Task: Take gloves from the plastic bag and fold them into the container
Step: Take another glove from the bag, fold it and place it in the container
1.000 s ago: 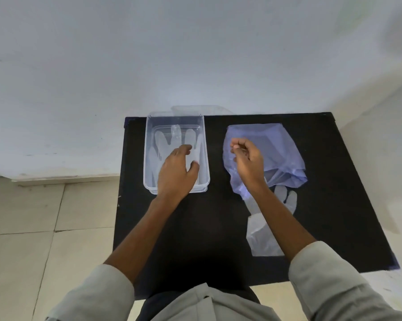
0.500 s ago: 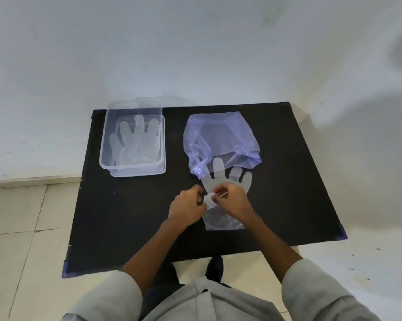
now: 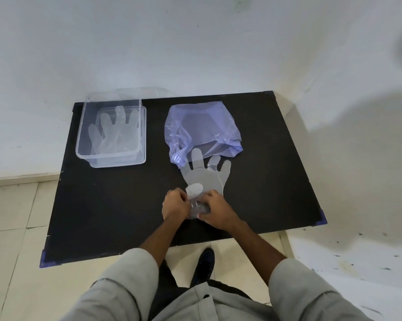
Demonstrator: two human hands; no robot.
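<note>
A clear plastic glove (image 3: 205, 178) lies flat on the black table (image 3: 116, 205), fingers pointing away from me toward the purple plastic bag (image 3: 201, 127). My left hand (image 3: 175, 204) and my right hand (image 3: 216, 210) both pinch the glove's cuff end, which is bunched and folded up between them. A clear rectangular container (image 3: 112, 133) stands at the table's far left with another clear glove (image 3: 116, 130) lying inside it.
A white wall rises right behind the table. The table's near edge is just past my wrists, with tiled floor and my dark shoe (image 3: 203, 262) below. A clear lid (image 3: 144, 92) leans behind the container.
My left hand has left the container and my right hand has left the bag. Both came down to the glove's cuff and folded it upward. The camera view has pulled back.
</note>
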